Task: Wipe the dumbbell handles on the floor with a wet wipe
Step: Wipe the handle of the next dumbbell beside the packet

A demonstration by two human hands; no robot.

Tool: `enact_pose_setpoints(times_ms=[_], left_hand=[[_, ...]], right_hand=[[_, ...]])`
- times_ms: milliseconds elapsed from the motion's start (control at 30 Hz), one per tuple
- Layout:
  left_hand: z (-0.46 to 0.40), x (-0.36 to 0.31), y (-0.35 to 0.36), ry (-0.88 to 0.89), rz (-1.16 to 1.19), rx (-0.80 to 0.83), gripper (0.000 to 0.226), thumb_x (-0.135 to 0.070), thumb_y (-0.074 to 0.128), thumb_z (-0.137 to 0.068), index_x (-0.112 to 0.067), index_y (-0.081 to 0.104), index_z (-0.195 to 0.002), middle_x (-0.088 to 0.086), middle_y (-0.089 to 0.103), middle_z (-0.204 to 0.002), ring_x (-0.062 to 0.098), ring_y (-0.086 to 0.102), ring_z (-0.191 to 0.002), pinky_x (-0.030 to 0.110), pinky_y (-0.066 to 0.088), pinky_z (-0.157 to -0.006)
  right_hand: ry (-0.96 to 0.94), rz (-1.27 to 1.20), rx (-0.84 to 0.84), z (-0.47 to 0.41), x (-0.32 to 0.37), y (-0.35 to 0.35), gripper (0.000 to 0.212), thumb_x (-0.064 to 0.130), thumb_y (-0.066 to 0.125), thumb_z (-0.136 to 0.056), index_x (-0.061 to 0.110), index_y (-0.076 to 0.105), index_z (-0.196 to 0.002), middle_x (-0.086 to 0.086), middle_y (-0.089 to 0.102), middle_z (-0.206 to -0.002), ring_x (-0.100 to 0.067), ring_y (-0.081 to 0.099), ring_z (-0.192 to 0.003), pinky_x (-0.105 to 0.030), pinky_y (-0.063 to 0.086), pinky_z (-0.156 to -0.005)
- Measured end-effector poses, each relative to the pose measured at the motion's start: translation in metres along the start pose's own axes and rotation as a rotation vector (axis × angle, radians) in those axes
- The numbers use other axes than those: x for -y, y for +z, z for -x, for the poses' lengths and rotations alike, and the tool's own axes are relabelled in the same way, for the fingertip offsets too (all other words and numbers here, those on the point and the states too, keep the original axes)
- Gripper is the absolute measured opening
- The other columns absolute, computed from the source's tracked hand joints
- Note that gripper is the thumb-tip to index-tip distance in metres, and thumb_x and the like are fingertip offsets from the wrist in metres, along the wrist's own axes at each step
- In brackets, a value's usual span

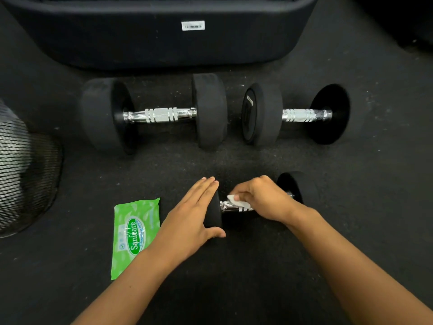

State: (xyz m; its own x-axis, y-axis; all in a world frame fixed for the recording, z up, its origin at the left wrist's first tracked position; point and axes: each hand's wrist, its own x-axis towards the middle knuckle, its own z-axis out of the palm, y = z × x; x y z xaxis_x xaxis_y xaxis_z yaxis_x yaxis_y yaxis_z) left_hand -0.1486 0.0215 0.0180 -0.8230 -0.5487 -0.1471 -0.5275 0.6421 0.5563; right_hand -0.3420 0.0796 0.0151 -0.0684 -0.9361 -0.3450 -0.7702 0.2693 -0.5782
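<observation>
Floor: dark rubber mat (234,266); near dumbbell (297,188) lies on it
Left hand (194,214): flat, fingers straight, steadying the weight
Right hand (264,198): clamped round wipe (236,201) on handle (226,205)
Advice: twist around the bar, end to end; keep the weight pinned

Your left hand (194,212) lies flat, fingers straight and together pointing toward one o'clock, thumb spread toward three o'clock, palm pressing down. Your right hand (262,200) is curled, knuckles up, fingertips (236,197) pinching toward nine o'clock. Both bare forearms enter from six o'clock, the left from seven, the right from five.
</observation>
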Motion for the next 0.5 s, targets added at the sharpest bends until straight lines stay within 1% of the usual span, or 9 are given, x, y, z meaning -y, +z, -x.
enact_pose_setpoints(times_ms=[100, 167, 200, 300, 367, 433, 500], left_hand=[[0.000, -0.001, 0.000, 0.005, -0.005, 0.002, 0.102, -0.046, 0.073, -0.072, -0.025, 0.007, -0.148, -0.018, 0.001, -0.153, -0.006, -0.009, -0.136, 0.010, -0.004, -0.108], [-0.001, 0.001, 0.001, -0.004, -0.009, -0.004, 0.103, -0.045, 0.074, -0.071, -0.025, 0.009, -0.148, -0.017, 0.003, -0.154, -0.005, -0.007, -0.138, 0.013, -0.001, -0.110], [-0.001, 0.001, 0.001, -0.005, -0.010, -0.006, 0.103, -0.045, 0.074, -0.070, -0.025, 0.010, -0.148, -0.017, 0.004, -0.153, -0.005, -0.006, -0.138, 0.013, 0.000, -0.110], [0.000, 0.000, 0.001, 0.001, -0.013, 0.000, 0.103, -0.046, 0.074, -0.071, -0.025, 0.008, -0.148, -0.020, 0.001, -0.151, -0.006, -0.008, -0.137, 0.011, -0.002, -0.108], [0.001, -0.001, 0.001, 0.005, -0.012, -0.001, 0.103, -0.046, 0.073, -0.071, -0.025, 0.008, -0.148, -0.019, 0.000, -0.152, -0.007, -0.009, -0.136, 0.009, -0.004, -0.106], [0.000, -0.001, 0.000, 0.000, -0.016, 0.004, 0.102, -0.046, 0.073, -0.071, -0.025, 0.008, -0.148, -0.020, 0.000, -0.152, -0.008, -0.010, -0.135, 0.005, -0.007, -0.103], [-0.001, 0.000, 0.000, 0.003, -0.019, 0.001, 0.103, -0.046, 0.074, -0.071, -0.025, 0.009, -0.148, -0.020, 0.001, -0.152, -0.009, -0.009, -0.135, 0.003, -0.009, -0.102]], right_hand=[[0.048, 0.002, 0.020, -0.005, -0.002, -0.008, 0.018, 0.018, 0.054, -0.093, 0.013, 0.071, -0.096, -0.001, 0.069, -0.090, -0.010, 0.060, -0.086, -0.024, 0.046, -0.076], [0.034, 0.008, 0.035, -0.008, 0.000, -0.005, 0.018, 0.017, 0.053, -0.093, 0.011, 0.071, -0.093, -0.004, 0.069, -0.087, -0.014, 0.061, -0.085, -0.029, 0.048, -0.076], [0.020, 0.005, 0.029, -0.006, 0.001, -0.002, 0.018, 0.018, 0.054, -0.093, 0.012, 0.071, -0.094, -0.004, 0.069, -0.087, -0.014, 0.061, -0.085, -0.029, 0.048, -0.076], [0.008, -0.038, -0.011, 0.001, -0.004, -0.001, 0.018, 0.020, 0.054, -0.093, 0.017, 0.070, -0.099, 0.001, 0.069, -0.090, -0.008, 0.060, -0.087, -0.022, 0.046, -0.077], [0.015, -0.028, -0.032, -0.001, -0.004, -0.001, 0.018, 0.020, 0.054, -0.093, 0.016, 0.070, -0.100, 0.000, 0.070, -0.090, -0.011, 0.061, -0.088, -0.024, 0.047, -0.078], [-0.021, 0.012, -0.066, 0.000, -0.003, 0.006, 0.018, 0.019, 0.055, -0.093, 0.015, 0.070, -0.101, -0.004, 0.070, -0.092, -0.015, 0.063, -0.089, -0.030, 0.049, -0.080], [-0.146, 0.015, -0.146, 0.010, -0.006, 0.015, 0.019, 0.016, 0.057, -0.091, 0.012, 0.069, -0.105, -0.005, 0.071, -0.100, -0.015, 0.064, -0.096, -0.030, 0.050, -0.085]])
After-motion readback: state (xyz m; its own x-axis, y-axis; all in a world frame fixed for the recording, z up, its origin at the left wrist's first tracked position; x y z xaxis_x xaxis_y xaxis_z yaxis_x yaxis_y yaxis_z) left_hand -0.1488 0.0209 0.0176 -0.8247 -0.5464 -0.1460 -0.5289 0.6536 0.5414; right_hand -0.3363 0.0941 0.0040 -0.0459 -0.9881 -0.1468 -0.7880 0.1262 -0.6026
